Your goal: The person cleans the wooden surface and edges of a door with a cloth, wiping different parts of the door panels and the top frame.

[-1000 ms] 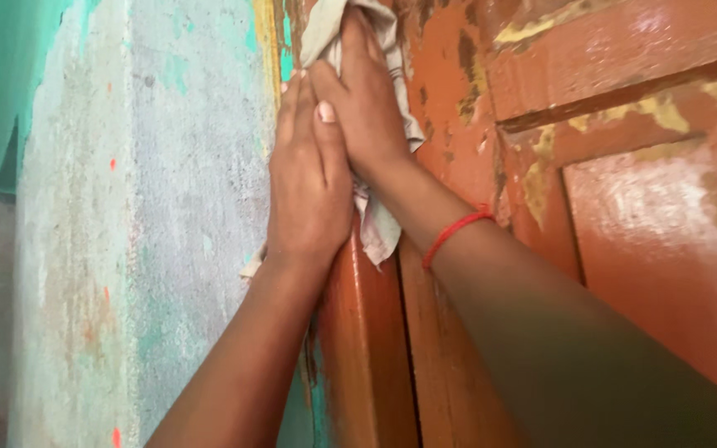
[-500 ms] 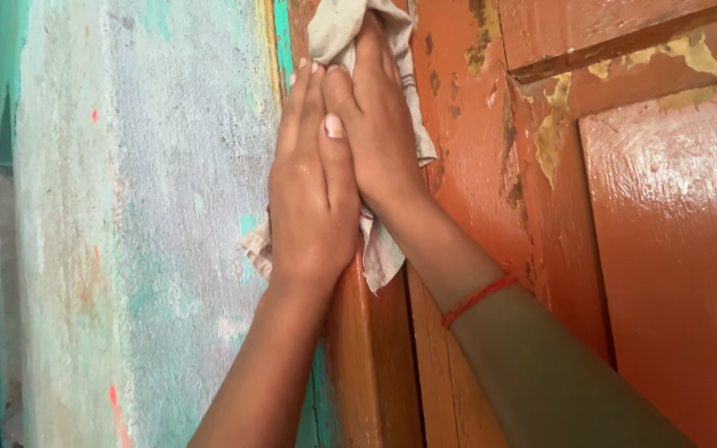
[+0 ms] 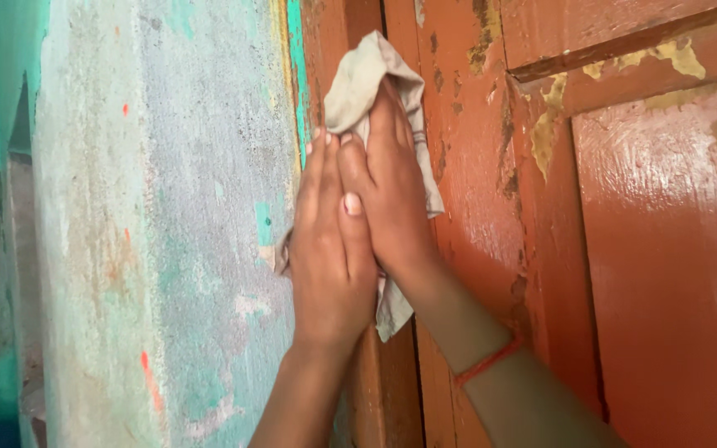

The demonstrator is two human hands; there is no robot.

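Both arms raised, left hand point(image 3: 331, 249) and right hand point(image 3: 392, 187) pressed flat side by side, fingers straight and pointing up, left thumb overlapping the right.

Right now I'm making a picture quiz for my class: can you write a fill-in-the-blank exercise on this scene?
1. Both hands press a pale ____ against the wooden frame.
2. The left hand lies partly over the ____ hand.
3. The door is painted reddish ____.
4. A thin red thread circles the right ____.

Missing words: cloth; right; brown; wrist.
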